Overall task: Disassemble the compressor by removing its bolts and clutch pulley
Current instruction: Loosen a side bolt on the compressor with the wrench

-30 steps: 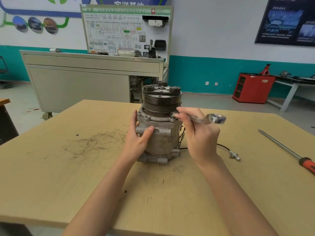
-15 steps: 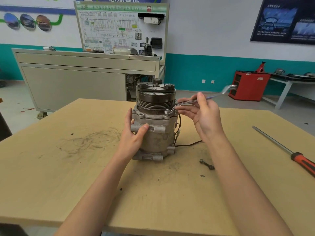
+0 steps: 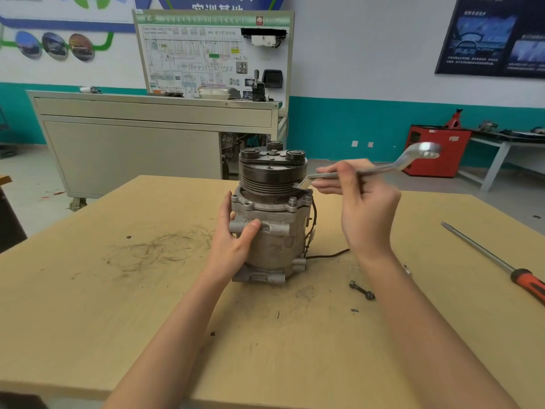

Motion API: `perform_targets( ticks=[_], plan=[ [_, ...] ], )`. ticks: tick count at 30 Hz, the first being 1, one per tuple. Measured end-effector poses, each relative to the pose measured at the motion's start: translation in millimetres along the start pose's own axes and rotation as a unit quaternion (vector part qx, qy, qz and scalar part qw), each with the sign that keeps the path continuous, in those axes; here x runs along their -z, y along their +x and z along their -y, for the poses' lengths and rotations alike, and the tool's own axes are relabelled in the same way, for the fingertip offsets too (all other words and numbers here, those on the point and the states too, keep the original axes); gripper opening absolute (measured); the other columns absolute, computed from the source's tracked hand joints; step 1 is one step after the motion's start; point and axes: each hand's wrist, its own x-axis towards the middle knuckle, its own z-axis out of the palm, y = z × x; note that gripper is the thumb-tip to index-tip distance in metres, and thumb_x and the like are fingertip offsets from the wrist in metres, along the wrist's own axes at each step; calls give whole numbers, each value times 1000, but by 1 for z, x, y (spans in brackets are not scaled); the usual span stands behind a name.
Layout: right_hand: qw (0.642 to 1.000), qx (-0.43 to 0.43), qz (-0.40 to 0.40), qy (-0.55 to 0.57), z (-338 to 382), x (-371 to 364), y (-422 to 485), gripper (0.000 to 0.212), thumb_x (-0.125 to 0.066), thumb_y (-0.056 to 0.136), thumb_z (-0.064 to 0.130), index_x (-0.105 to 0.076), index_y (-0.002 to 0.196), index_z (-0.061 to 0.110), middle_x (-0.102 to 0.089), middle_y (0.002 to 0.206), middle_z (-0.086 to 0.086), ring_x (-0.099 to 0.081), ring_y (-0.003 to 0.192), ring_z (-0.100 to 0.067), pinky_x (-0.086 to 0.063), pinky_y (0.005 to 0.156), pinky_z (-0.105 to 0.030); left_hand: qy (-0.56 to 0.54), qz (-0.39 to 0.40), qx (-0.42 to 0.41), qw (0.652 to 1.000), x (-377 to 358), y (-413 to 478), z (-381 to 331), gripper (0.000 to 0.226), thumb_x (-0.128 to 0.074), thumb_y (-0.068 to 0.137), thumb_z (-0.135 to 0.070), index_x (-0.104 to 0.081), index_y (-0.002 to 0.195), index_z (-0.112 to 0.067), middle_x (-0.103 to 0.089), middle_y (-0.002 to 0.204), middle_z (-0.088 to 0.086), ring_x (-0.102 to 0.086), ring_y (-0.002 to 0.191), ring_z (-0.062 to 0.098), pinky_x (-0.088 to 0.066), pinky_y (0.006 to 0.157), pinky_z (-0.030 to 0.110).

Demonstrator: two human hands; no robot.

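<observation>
A grey metal compressor point(image 3: 274, 246) stands upright in the middle of a wooden table point(image 3: 118, 305), with its dark grooved clutch pulley point(image 3: 272, 175) on top. My left hand point(image 3: 233, 234) grips the left side of the body. My right hand point(image 3: 359, 208) pinches a silver ring wrench point(image 3: 383, 168) whose near end sits at a flange bolt point(image 3: 307, 196) on the right of the compressor; the far ring end points up and right. Another flange bolt point(image 3: 292, 201) shows at the front. A loose dark bolt point(image 3: 362, 290) lies on the table to the right of the compressor.
A long screwdriver with an orange handle point(image 3: 501, 261) lies at the table's right. A black cable point(image 3: 327, 255) runs from the compressor under my right wrist. Behind the table stand a grey training bench point(image 3: 147, 128), a red cabinet point(image 3: 436, 152) and a side table.
My right hand swung the wrench handle from pointing toward me, out to the right and away, around the flange bolt. A loose bolt on the table came into view. My left hand stayed put.
</observation>
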Motion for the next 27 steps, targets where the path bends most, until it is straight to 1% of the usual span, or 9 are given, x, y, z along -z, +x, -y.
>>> perform_targets(
  ticks=[2,4,10,12,15,18,20,23,27],
  plan=[
    [991,99,28,-84,1,-3,-7,31,-50,93,24,-66,85,-1,-69,71,-10,-70,62,-22,-56,50,-41,5,-3,-4,1000,0,0,0,72,-58,93,-23,-17,152,-28,-35,151,-7,-39,133,8,-37,104,18],
    [974,167,40,-146,-1,-3,-14,37,-49,93,24,-68,83,-6,-69,70,-13,-68,58,-25,-54,47,-38,13,-5,-6,1000,0,1,1,72,-58,93,-23,-17,152,-27,-36,150,-6,-39,131,6,-37,92,3],
    [969,179,77,-151,-6,-4,-35,43,-45,95,30,-66,87,-7,-69,85,-16,-68,79,-21,-55,70,-24,19,-3,-9,1000,-1,0,-1,72,-57,93,-23,-16,152,-26,-36,150,-5,-42,128,5,-37,85,-2],
    [983,138,67,-100,-7,-8,-37,40,-42,98,30,-64,88,-2,-68,87,-12,-68,79,-16,-56,69,-25,13,-3,-5,1000,-2,0,-2,72,-57,93,-22,-16,152,-26,-37,147,-7,-46,120,-3,-37,82,-4],
    [994,-75,10,84,-10,-7,-28,24,-35,100,25,-53,86,16,-69,85,-1,-71,70,-18,-57,59,-28,6,-2,4,1000,-2,-1,-2,72,-57,94,-22,-15,152,-27,-39,141,-11,-46,120,-1,-38,81,-4],
    [917,-317,-2,244,-26,3,-10,31,-27,103,22,-50,86,11,-72,79,-6,-70,66,-25,-56,57,-27,7,-5,10,1000,-2,-1,-2,71,-56,94,-23,-16,152,-29,-39,135,-16,-47,117,-8,-37,81,-4],
    [865,-400,13,302,-34,6,0,30,-28,103,21,-50,86,7,-72,78,-10,-70,66,-24,-56,58,-26,4,-8,10,1000,-2,-1,-2,70,-56,94,-23,-16,151,-30,-38,139,-15,-41,128,3,-35,87,0],
    [864,-391,1,318,-35,6,9,29,-32,102,20,-52,85,7,-72,77,-12,-70,68,-21,-55,59,-23,4,-5,6,1000,-1,-1,-2,71,-56,94,-24,-15,151,-31,-35,147,-11,-34,137,10,-32,101,17],
    [954,-233,-46,183,-18,8,5,30,-42,99,27,-59,85,7,-73,75,-5,-71,66,-21,-55,57,-22,17,-5,3,1000,-1,-1,-2,72,-57,94,-26,-14,151,-33,-31,148,-13,-32,137,10,-30,104,24]
  ],
)
